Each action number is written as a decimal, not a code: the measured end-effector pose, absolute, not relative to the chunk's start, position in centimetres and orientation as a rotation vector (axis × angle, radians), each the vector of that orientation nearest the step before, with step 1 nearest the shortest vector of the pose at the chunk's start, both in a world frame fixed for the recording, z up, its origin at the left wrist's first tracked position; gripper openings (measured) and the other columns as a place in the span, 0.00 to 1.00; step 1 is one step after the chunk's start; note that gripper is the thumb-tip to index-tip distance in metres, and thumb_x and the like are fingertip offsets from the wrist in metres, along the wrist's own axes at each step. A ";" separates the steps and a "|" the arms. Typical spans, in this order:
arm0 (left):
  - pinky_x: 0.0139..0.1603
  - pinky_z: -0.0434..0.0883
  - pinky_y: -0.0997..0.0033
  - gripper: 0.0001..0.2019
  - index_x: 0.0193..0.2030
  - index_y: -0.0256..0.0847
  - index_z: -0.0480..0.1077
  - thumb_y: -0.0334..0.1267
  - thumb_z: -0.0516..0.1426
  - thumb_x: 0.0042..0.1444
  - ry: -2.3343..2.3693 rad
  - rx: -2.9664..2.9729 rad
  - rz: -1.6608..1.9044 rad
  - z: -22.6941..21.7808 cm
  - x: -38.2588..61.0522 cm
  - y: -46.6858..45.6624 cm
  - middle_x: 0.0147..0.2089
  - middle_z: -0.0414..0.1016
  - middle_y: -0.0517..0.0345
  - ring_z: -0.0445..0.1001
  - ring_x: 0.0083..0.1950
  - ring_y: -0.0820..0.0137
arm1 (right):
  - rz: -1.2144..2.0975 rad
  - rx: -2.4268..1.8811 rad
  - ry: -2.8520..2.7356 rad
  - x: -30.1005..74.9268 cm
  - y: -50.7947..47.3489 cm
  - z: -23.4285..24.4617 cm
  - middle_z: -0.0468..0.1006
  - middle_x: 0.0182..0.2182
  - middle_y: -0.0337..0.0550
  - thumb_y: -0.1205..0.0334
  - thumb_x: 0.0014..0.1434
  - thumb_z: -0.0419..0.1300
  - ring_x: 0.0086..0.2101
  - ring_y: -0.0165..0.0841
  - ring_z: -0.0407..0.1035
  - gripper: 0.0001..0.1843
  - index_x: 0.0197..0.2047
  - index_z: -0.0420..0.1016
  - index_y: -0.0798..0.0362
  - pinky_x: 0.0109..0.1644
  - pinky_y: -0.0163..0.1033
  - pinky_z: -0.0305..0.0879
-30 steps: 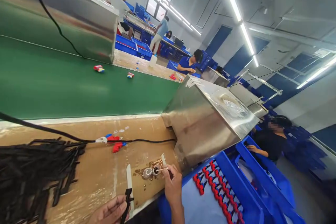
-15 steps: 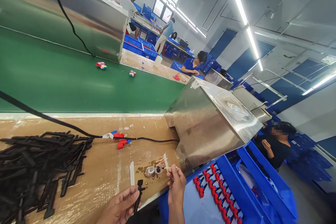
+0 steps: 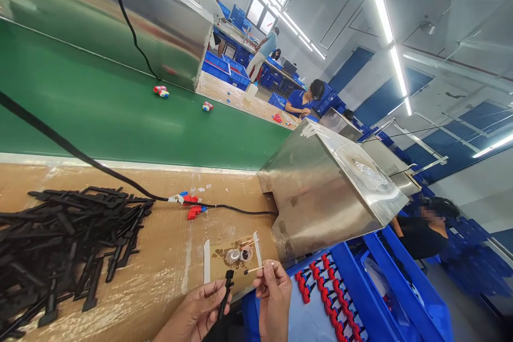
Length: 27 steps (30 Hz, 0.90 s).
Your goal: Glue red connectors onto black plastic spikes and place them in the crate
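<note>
- Left hand clamped on 1 black part, long axis near to far.
- Right hand pinched on 1 thin stick, dark tip pointing left.
- That tip: just right of the part's far end, apart.

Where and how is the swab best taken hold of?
Probably pinch the swab well back from its dark tip, coming from the right, as the right hand does: it is thin, and the tip points left, toward the black part in the left hand.
</note>
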<state>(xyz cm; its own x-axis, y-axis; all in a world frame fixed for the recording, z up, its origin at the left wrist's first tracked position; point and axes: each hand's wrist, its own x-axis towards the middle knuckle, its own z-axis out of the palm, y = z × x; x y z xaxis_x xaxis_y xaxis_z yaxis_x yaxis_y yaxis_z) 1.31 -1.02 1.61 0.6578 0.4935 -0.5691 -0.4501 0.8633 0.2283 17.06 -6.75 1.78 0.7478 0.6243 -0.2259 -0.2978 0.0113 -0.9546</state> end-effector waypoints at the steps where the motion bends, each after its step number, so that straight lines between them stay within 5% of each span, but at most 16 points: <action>1: 0.22 0.71 0.89 0.25 0.31 0.33 0.83 0.37 0.83 0.24 0.654 0.067 0.532 1.7 1.2 -1.1 0.26 0.81 0.54 0.75 0.25 0.76 | 0.718 -1.410 -0.370 16.5 -6.9 2.1 0.80 0.23 0.39 0.40 0.46 0.79 0.21 0.26 0.72 0.26 0.29 0.79 0.54 0.20 0.27 0.63; 16: 0.22 0.66 0.89 0.20 0.29 0.35 0.83 0.41 0.82 0.32 0.521 0.149 0.447 0.9 0.8 -1.3 0.26 0.78 0.57 0.72 0.25 0.79 | 0.479 -1.653 -0.759 14.3 -6.9 2.8 0.80 0.23 0.40 0.35 0.61 0.66 0.19 0.31 0.72 0.26 0.31 0.79 0.52 0.23 0.32 0.68; 27: 0.22 0.56 0.86 0.24 0.27 0.36 0.82 0.53 0.81 0.31 0.563 0.305 0.550 0.6 0.6 -1.3 0.23 0.75 0.57 0.65 0.23 0.80 | -0.065 -1.672 -1.508 13.8 -7.1 5.8 0.78 0.27 0.36 0.59 0.75 0.55 0.27 0.31 0.74 0.11 0.41 0.77 0.47 0.33 0.33 0.67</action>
<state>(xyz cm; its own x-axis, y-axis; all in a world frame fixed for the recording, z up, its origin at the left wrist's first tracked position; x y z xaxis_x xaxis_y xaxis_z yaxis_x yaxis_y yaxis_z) 0.63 -1.30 0.57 0.7083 0.5678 -0.4195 -0.4062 0.8138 0.4156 13.81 -7.05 5.78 0.2676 0.7878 0.5548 0.8325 0.1008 -0.5448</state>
